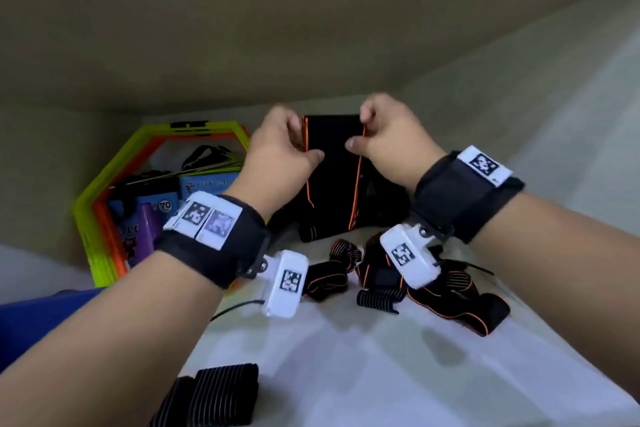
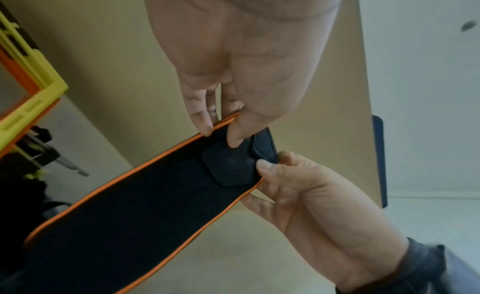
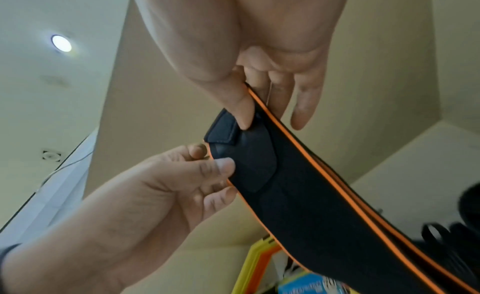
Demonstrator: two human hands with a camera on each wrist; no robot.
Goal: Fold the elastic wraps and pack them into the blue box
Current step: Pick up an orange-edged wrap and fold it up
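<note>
— Wrap (image 1: 332,163), black with orange edges, where was it?

— Up in the air over the white counter (image 1: 381,374). Its top end was held up and the rest hung down to the pile of other wraps (image 1: 398,274) lying there.

— What were the hands doing?

— The left hand (image 1: 280,149) pinched the top left edge between thumb and fingers. The right hand (image 1: 384,139) pinched the top right edge the same way. Both were closed on the wrap, not wide.

— Was the wrap hard or soft?

— Soft, I think. It drooped and bent where it hung, so it looked light and floppy. It would likely sag if held by one corner only.

— Where was the best place to hold it?

— By the two orange edges near the top, like they did. A small dark patch (image 2: 228,164) sat at that end, maybe the sticky part, so I would keep it flat when folding.

— And the blue box?

— A blue thing (image 1: 45,322) showed at the left edge, beside the counter. I could not tell if it was the box. Two striped wraps (image 1: 221,392) lay near the front.
</note>
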